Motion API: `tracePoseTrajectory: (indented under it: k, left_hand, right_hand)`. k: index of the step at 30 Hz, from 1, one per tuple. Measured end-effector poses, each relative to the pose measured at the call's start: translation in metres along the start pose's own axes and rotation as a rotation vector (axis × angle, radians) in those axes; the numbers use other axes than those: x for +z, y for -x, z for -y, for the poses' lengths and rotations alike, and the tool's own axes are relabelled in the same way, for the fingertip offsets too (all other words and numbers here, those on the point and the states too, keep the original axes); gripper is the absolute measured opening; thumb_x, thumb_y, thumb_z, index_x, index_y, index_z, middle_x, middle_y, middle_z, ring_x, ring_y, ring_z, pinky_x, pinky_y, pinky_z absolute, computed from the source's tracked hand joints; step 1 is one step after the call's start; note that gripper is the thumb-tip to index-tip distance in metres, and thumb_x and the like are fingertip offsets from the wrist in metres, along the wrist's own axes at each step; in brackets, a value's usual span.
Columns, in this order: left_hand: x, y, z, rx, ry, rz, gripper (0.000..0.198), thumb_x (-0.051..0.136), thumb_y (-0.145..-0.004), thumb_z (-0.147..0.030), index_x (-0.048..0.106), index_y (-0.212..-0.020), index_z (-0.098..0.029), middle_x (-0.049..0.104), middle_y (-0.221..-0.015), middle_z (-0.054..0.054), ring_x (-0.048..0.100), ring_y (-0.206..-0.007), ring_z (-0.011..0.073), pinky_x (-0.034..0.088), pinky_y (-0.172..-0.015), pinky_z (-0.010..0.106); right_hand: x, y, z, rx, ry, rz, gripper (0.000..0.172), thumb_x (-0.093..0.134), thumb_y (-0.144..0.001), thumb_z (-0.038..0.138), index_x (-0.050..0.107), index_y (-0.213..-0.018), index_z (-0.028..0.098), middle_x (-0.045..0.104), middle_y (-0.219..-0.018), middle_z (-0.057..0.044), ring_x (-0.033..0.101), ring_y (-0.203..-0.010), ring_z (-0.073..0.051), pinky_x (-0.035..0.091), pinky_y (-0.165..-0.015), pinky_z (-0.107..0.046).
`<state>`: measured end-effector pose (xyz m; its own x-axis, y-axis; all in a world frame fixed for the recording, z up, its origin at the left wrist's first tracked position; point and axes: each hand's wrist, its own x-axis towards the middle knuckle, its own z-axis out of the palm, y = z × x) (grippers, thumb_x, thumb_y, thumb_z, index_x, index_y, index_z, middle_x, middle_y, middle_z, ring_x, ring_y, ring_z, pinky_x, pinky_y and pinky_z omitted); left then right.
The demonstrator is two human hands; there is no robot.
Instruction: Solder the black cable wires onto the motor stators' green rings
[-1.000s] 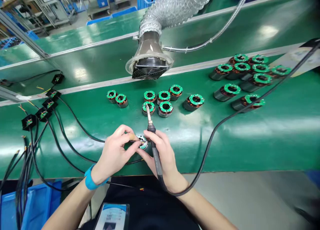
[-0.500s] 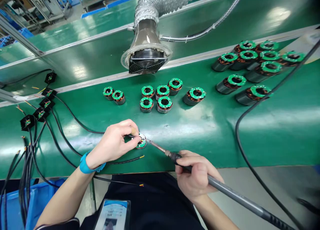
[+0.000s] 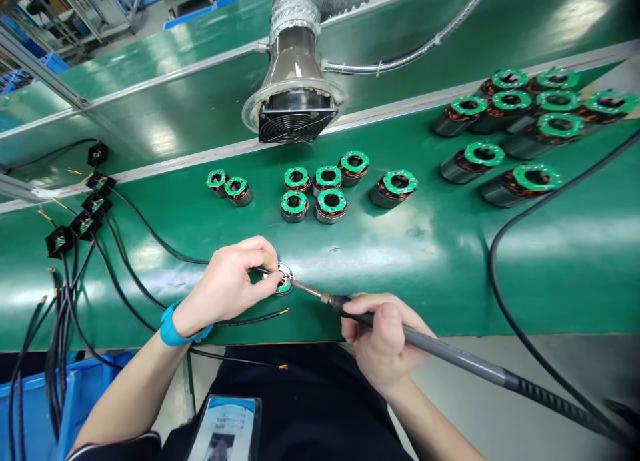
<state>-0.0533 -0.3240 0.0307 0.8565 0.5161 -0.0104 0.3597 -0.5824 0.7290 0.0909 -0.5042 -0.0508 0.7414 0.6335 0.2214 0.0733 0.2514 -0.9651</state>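
My left hand [image 3: 233,281] is closed in a pinch on the end of a black cable [image 3: 183,255]. The cable's thin coloured wires reach the small round stator [image 3: 287,287] with a circuit board on top, partly hidden by my fingers. My right hand [image 3: 387,341] is wrapped round the grey handle of a soldering iron [image 3: 455,359]. The iron's tip meets the right edge of the board, or lies very close to it; I cannot tell which. Another black cable [image 3: 255,319] with a bare yellow end lies just below my left hand.
Several stators with green boards [image 3: 331,204] stand behind my hands, and more [image 3: 537,177] at the right. A fume extractor fan [image 3: 297,124] hangs above the bench. Black hexagonal housings [image 3: 59,241] with cables lie left. The iron's cord [image 3: 495,267] loops at right.
My right hand has moved left with the soldering iron, bringing its tip closer to the board. My left hand holds nearly the same place. The view has shifted slightly.
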Motion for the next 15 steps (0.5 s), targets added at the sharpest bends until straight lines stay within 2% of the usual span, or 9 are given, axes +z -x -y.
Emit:
tracePoseTrajectory:
  k: [7,15]
  left_hand:
    - [0.0027,0.0004,0.0009,0.005,-0.023,-0.019,0.011,0.071,-0.087,-0.008,0.071,-0.082,-0.018,0.070,-0.093,0.000,0.061,-0.076,0.0100,0.044,-0.069,0.024]
    - [0.0057,0.0022,-0.0012,0.021,-0.074,-0.055,0.011,0.070,-0.085,-0.008,0.070,-0.080,-0.017,0.071,-0.092,0.000,0.062,-0.073,0.0101,0.043,-0.066,0.024]
  right_hand:
    - [0.0037,-0.0066,0.0033,0.049,-0.101,0.016,0.037,0.051,-0.111,0.031,0.074,-0.086,0.019,0.057,-0.050,0.005,0.050,-0.034,-0.008,0.039,-0.035,-0.016]
    - [0.0035,-0.0054,0.0023,0.017,-0.093,0.002,0.035,0.053,-0.110,0.029,0.075,-0.085,0.018,0.058,-0.052,0.005,0.051,-0.035,-0.007,0.041,-0.036,-0.015]
